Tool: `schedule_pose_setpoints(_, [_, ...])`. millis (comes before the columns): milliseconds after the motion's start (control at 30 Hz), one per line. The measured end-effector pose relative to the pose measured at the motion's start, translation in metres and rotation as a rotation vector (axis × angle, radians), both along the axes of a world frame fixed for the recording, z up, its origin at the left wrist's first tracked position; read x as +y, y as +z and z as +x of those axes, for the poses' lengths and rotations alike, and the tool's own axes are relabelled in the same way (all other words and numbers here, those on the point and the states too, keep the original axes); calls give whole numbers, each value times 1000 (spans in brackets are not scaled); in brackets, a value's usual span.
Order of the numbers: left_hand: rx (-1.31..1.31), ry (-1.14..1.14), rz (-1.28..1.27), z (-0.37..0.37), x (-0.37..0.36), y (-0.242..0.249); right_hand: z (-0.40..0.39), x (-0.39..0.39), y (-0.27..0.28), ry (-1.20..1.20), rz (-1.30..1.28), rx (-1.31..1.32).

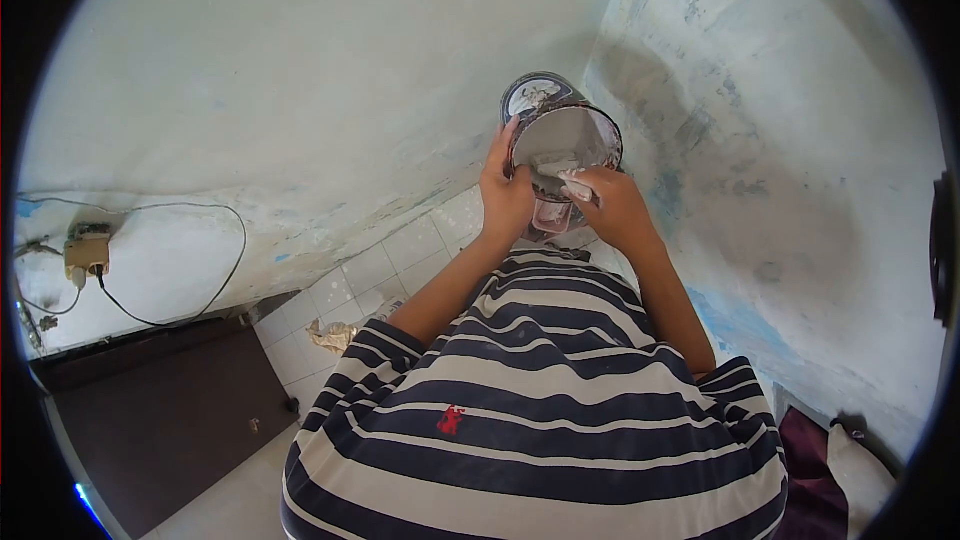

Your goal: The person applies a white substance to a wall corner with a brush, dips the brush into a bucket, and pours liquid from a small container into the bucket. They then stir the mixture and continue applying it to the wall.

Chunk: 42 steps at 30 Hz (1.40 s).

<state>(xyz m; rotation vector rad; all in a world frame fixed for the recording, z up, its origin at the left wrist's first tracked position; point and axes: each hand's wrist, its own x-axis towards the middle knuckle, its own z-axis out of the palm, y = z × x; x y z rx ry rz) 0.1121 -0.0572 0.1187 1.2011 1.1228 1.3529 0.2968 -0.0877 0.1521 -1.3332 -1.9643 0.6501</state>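
Note:
A dark paint bucket (545, 86) with a pale label is tilted in front of me, its open mouth toward me. Whitish paste (560, 132) coats its inside, and dried smears cover the rim. My left hand (508, 198) is wrapped around the bucket's left side, thumb near the rim. In my right hand (615, 210), the fingers are closed around the paste-smeared handle of a scraper (577, 186). The tool's head reaches into the bucket's mouth; its exact shape is hard to make out. Below the bucket shows a small pinkish container (551, 217), partly hidden.
Patchy walls (390, 70) meet in a corner behind the bucket. At left, a socket box (86, 252) has plugs and a looping cable (243, 240) above a dark brown cabinet (170, 420). White floor tiles (350, 290) lie below. Maroon cloth (812, 475) is at lower right.

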Motion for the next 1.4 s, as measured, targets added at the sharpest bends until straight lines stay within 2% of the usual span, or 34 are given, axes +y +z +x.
schedule_pose_setpoints(433, [17,69,70,21,-13,-6,16,2,-11,15,-4,-3])
schedule_pose_setpoints(533, [94,59,62,22,-12,-14,21,1,-12,19,-26,14])
schedule_pose_setpoints(633, [76,47,56,25,-14,-22,26,-5,-10,-8,5,41])
schedule_pose_setpoints(667, [-11,43,17,26,-16,-23,29,-8,-6,-4,5,43])
schedule_pose_setpoints(767, [-114,61,-58,30,-20,-24,38,-17,7,-126,-114,179])
schedule_pose_setpoints(833, [-133,81,-91,31,-20,-22,45,-15,-8,-213,-108,482])
schedule_pose_setpoints(867, [-141,103,-143,31,-20,-21,49,-14,-17,-213,-106,483])
schedule_pose_setpoints(933, [-149,123,-191,32,-21,-20,54,-11,-32,-346,-300,903])
schedule_pose_setpoints(967, [-146,135,-219,33,-21,-21,56,-11,-39,-343,-297,902])
schedule_pose_setpoints(1033, [-141,151,-246,33,-21,-23,57,-15,-45,-451,-356,1106])
schedule_pose_setpoints(1267, [-184,144,-276,38,-27,-13,61,-23,-52,-398,-414,964])
schedule_pose_setpoints(1367, [-169,153,-276,38,-29,-15,57,-26,-49,-364,-350,953])
schedule_pose_setpoints(1400, [-146,160,-260,39,-28,-18,54,-25,-53,-330,-339,858])
